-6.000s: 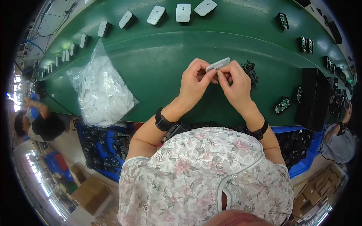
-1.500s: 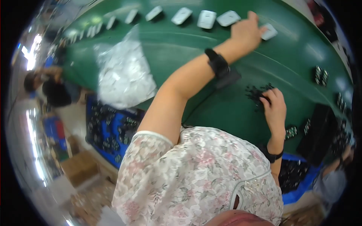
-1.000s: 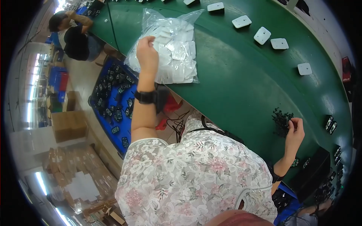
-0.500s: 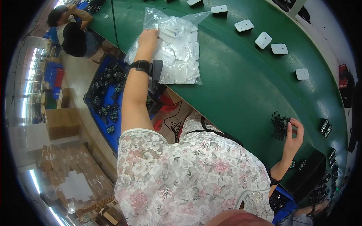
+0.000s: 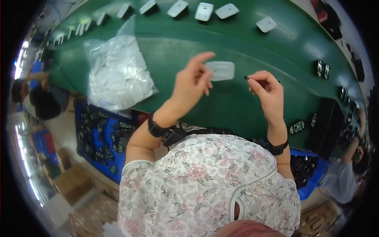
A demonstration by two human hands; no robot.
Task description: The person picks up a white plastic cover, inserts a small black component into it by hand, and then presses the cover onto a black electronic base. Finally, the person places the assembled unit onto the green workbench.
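Note:
A white rounded plastic cover (image 5: 224, 71) lies on the green table in front of me. My left hand (image 5: 190, 83) is over its left end, slightly blurred, with the index finger stretched out and the fingers apart. Whether a fingertip touches the cover I cannot tell. To the right of the cover, my right hand (image 5: 268, 91) pinches a small black part (image 5: 247, 78) between thumb and fingertips. Left of my left hand sits a clear plastic bag (image 5: 120, 75) full of similar white covers.
White-topped units (image 5: 204, 12) stand in a row along the far side of the green table (image 5: 169, 51). Circuit boards (image 5: 297, 126) and a black box (image 5: 324, 124) are at the right. A blue tray (image 5: 103, 152) of black parts lies lower left. Other people sit at both sides.
My left hand has left the bag and come to the middle, where a white cover now lies. My right hand has moved from the pile of small black parts with one pinched. The view has turned.

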